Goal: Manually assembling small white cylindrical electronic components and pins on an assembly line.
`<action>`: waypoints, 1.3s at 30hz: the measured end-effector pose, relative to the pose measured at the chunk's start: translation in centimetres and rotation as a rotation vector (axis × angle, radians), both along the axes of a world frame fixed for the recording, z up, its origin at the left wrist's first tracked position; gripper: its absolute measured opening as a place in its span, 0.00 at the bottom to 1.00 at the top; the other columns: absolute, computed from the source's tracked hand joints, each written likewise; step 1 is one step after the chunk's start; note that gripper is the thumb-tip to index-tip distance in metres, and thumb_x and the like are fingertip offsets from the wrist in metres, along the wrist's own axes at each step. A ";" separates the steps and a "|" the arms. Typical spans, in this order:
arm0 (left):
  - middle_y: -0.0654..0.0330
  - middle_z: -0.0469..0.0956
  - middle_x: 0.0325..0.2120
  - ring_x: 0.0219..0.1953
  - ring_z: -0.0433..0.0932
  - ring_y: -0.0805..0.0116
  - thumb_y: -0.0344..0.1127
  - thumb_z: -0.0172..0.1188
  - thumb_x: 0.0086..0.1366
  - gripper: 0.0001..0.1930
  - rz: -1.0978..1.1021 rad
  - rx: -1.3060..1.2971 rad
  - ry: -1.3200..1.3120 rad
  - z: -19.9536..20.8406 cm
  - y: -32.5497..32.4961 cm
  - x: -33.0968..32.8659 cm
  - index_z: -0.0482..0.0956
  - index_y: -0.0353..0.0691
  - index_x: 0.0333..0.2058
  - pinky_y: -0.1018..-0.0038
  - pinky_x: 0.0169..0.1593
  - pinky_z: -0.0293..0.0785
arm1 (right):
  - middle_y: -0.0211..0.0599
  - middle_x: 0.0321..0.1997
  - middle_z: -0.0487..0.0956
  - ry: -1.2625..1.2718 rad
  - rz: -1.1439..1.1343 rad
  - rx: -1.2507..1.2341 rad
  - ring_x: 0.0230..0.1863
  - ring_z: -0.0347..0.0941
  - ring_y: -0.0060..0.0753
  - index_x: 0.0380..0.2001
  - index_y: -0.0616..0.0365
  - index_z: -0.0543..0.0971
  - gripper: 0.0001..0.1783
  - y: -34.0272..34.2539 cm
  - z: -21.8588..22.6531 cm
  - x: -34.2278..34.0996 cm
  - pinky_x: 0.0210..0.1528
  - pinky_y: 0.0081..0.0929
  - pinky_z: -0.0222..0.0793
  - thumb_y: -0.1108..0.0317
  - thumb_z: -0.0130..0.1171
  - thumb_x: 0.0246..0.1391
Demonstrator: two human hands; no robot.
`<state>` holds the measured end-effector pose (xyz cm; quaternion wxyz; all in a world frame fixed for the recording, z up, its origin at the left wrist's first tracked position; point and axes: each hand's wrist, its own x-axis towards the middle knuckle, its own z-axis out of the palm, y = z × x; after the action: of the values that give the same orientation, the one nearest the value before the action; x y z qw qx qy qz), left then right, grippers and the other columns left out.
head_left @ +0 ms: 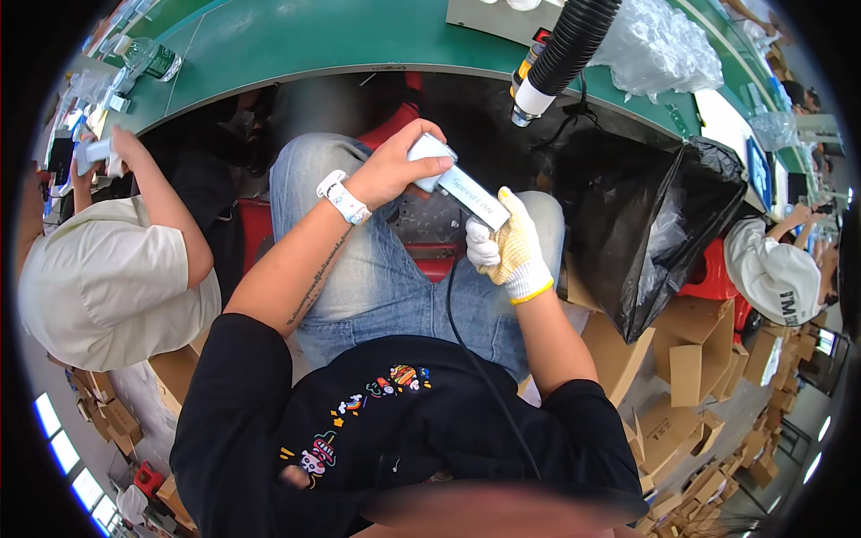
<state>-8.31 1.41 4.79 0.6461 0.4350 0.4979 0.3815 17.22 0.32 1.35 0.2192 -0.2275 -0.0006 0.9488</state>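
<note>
Above my lap, a slim pale blue box (477, 199) with lettering on its long face is held between both hands, tilted down to the right. My left hand (395, 169), bare with a white watch at the wrist, is closed on its upper left end, thumb on top. A paler blue section shows under those fingers; whether it is a separate piece I cannot tell. My right hand (515, 244), in a white knit glove with yellow dots and a yellow cuff, grips the lower right end. The box's underside is hidden.
A black ribbed hose (583, 36) hangs ahead over the green bench (260, 45). Right of my knees stands a black garbage bag (619, 233), with cardboard boxes (695, 350) behind it. Clear plastic bags (659, 49) lie on the bench. A co-worker's arm (166, 202) is at left.
</note>
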 end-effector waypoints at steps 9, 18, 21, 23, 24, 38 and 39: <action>0.60 0.78 0.47 0.49 0.77 0.70 0.43 0.73 0.59 0.26 -0.158 0.309 -0.071 1.1 -1.9 1.3 0.70 0.43 0.50 0.71 0.50 0.77 | 0.44 0.35 0.81 -0.219 0.071 0.051 0.29 0.79 0.32 0.58 0.58 0.75 0.28 -0.9 3.2 3.0 0.27 0.22 0.74 0.47 0.56 0.65; 0.60 0.79 0.39 0.35 0.82 0.58 0.33 0.78 0.44 0.22 -0.430 0.995 0.337 6.1 -9.5 6.2 0.77 0.45 0.38 0.69 0.34 0.79 | 0.49 0.34 0.82 -0.854 0.625 1.776 0.34 0.81 0.53 0.43 0.54 0.81 0.20 -5.4 8.3 4.8 0.39 0.45 0.77 0.57 0.66 0.48; 0.60 0.80 0.38 0.34 0.83 0.60 0.33 0.78 0.44 0.22 -0.387 1.074 0.326 5.2 -10.0 6.9 0.77 0.45 0.38 0.68 0.32 0.79 | 0.47 0.32 0.82 -0.934 0.670 1.782 0.35 0.81 0.55 0.39 0.53 0.82 0.17 -6.0 8.7 4.5 0.39 0.47 0.77 0.58 0.65 0.48; 0.60 0.80 0.37 0.34 0.83 0.61 0.33 0.78 0.44 0.21 -0.316 1.090 0.325 3.8 -10.5 7.3 0.78 0.45 0.37 0.69 0.33 0.79 | 0.45 0.30 0.83 -1.016 0.679 1.765 0.36 0.81 0.55 0.37 0.51 0.82 0.14 -6.3 8.7 4.4 0.39 0.48 0.76 0.58 0.64 0.49; 0.60 0.80 0.37 0.34 0.83 0.61 0.33 0.78 0.44 0.21 -0.310 1.084 0.333 3.0 -11.0 7.5 0.78 0.45 0.37 0.69 0.33 0.79 | 0.45 0.30 0.83 -1.003 0.683 1.768 0.36 0.81 0.55 0.37 0.51 0.82 0.14 -6.6 8.3 4.4 0.39 0.48 0.76 0.58 0.64 0.49; 0.58 0.82 0.41 0.42 0.82 0.62 0.44 0.69 0.58 0.21 0.365 0.337 0.041 2.7 -5.4 0.0 0.76 0.43 0.47 0.67 0.46 0.79 | 0.39 0.57 0.78 -0.825 -0.136 1.411 0.56 0.75 0.32 0.62 0.60 0.73 0.34 1.8 4.3 6.7 0.61 0.32 0.71 0.61 0.71 0.54; 0.60 0.81 0.43 0.46 0.81 0.63 0.42 0.67 0.61 0.20 0.588 0.233 -0.171 2.5 -4.6 -2.0 0.76 0.44 0.49 0.68 0.49 0.78 | 0.39 0.54 0.79 -1.007 -0.266 1.430 0.52 0.77 0.33 0.59 0.59 0.75 0.31 3.1 4.3 7.6 0.57 0.34 0.73 0.66 0.71 0.52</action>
<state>-10.34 -3.20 7.29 0.4936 0.3098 0.4990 0.6414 24.82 3.41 5.63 0.3913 -0.4250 -0.6639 0.4748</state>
